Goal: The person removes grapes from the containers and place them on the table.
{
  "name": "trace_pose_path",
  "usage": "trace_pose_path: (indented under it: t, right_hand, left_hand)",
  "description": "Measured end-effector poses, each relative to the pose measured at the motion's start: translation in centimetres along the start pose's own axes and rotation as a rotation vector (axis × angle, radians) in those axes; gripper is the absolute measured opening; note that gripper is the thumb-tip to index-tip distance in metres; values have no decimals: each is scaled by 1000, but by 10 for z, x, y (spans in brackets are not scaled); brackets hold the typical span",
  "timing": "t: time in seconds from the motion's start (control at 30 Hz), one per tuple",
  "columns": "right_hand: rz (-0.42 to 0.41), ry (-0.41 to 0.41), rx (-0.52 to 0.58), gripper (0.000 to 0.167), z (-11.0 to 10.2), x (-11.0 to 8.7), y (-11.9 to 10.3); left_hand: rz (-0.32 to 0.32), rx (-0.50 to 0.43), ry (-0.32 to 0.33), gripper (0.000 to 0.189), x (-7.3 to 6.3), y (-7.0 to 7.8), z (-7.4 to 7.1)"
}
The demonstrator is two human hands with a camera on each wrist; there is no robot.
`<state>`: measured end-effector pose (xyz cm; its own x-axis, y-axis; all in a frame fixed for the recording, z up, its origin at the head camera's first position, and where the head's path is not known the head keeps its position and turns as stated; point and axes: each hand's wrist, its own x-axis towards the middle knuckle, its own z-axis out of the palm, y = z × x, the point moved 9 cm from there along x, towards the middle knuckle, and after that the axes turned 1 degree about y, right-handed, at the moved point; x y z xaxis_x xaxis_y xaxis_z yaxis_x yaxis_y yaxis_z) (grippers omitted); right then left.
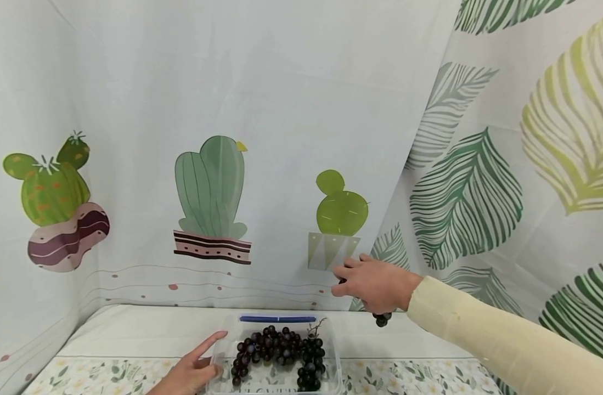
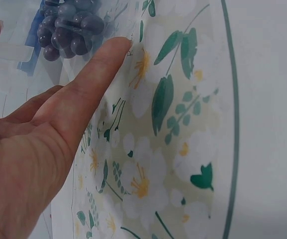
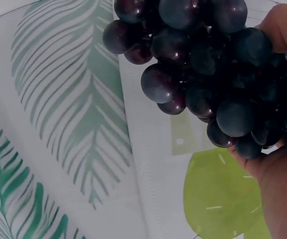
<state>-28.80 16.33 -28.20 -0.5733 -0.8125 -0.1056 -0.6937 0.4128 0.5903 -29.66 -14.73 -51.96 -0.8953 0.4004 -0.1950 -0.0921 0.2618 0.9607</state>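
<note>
My right hand (image 1: 380,282) is raised in front of the curtain and grips a bunch of dark grapes (image 3: 203,69). In the head view the hand hides most of that bunch, with a few grapes hanging below the palm. On the table, a clear plastic container (image 1: 338,362) holds more dark grapes (image 1: 276,345), lying in an arch, with a bare stem (image 1: 317,328) sticking up at the back right. My left hand (image 1: 195,367) rests against the container's left side with its fingers extended. The left wrist view shows its straight digit (image 2: 91,82) along the clear wall.
A floral table cover (image 1: 405,376) lies under the container. Behind it hangs a white curtain (image 1: 281,109) printed with potted cacti, and a leaf-patterned curtain (image 1: 479,208) hangs at the right. A blue strip (image 1: 276,319) runs along the container's far edge.
</note>
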Motion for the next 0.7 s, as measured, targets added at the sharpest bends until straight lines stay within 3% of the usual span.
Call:
trace_pose_path:
  t: [0.43, 0.7]
  right_hand:
    - [39, -46, 30, 41, 17, -10, 6]
    - [34, -31, 23, 43, 22, -14, 8]
  left_hand:
    - [-22, 7, 42, 74, 3, -3, -1]
    - [-13, -15, 37, 74, 3, -6, -1]
